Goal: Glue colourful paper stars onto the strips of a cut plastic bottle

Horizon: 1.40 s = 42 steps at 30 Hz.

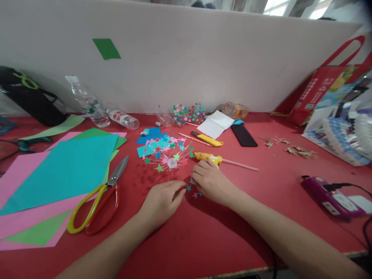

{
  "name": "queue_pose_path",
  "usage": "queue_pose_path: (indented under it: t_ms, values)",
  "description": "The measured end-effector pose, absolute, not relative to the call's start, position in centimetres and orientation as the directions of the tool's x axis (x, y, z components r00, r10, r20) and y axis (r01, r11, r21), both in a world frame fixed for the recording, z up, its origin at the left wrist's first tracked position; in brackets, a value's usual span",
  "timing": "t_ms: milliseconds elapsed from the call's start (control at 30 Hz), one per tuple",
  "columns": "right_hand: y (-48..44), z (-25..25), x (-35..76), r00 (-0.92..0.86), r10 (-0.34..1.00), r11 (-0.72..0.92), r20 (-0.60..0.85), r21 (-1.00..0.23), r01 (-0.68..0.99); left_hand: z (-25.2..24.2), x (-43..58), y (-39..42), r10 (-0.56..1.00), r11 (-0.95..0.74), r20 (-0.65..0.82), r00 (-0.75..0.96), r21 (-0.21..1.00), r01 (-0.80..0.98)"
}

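Note:
My left hand [164, 199] rests low over the red table, fingers bent together, thumb and fingertips beside a small blue star [188, 188]; whether it pinches anything is too small to tell. Curled over several small paper stars is my right hand [210, 182], its fingertips hidden behind the hand. A pink star [195, 195] lies just below them. Beyond the hands stands a clear plastic piece [172, 162] with splayed strips tipped with coloured stars. The yellow glue gun [207, 157] lies right behind my right hand, with a clear glue stick [240, 164] in its back.
Large scissors [109, 190] lie left beside coloured paper sheets [66, 166]. Behind are bottles [123, 119], a star-covered piece [188, 114], a yellow cutter [210, 140], and a black phone [244, 135]. A purple device [333, 197] with a cable and a red bag [314, 91] are at right.

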State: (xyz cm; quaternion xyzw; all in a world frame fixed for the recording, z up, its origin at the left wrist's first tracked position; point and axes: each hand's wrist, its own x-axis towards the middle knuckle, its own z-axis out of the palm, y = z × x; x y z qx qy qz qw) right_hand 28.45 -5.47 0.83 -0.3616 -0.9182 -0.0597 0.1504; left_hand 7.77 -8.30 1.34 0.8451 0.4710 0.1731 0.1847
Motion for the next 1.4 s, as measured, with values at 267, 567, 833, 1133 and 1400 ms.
queue_pose_path:
  t_ms: [267,567,833,1133,1400]
  values:
    - [-5.4,1.5,29.0,-0.606,0.724,0.686,0.328,-0.258,0.68,1.9,7.6,-8.2,0.886,-0.412,0.086,0.455,0.593,0.691]
    - [-6.1,2.3,28.9,-0.611,0.668,0.743,0.425,-0.342,0.575,2.1,8.7,-8.3,0.909,-0.064,-0.125,0.397,0.901,0.43]
    - [-7.7,2.6,27.9,-0.67,0.566,0.811,0.48,-0.18,0.556,2.4,8.9,-8.4,0.857,0.363,-0.345,0.383,0.931,0.026]
    - [-4.9,3.0,32.6,-0.032,0.99,0.064,0.137,-0.234,0.97,2.3,8.6,-8.8,0.933,0.092,-0.183,0.309,0.954,0.285]
    - [-3.4,2.2,33.2,0.02,1.0,-0.018,0.002,-0.38,0.925,4.7,8.2,-9.8,0.923,-0.334,0.195,0.333,0.834,0.438]
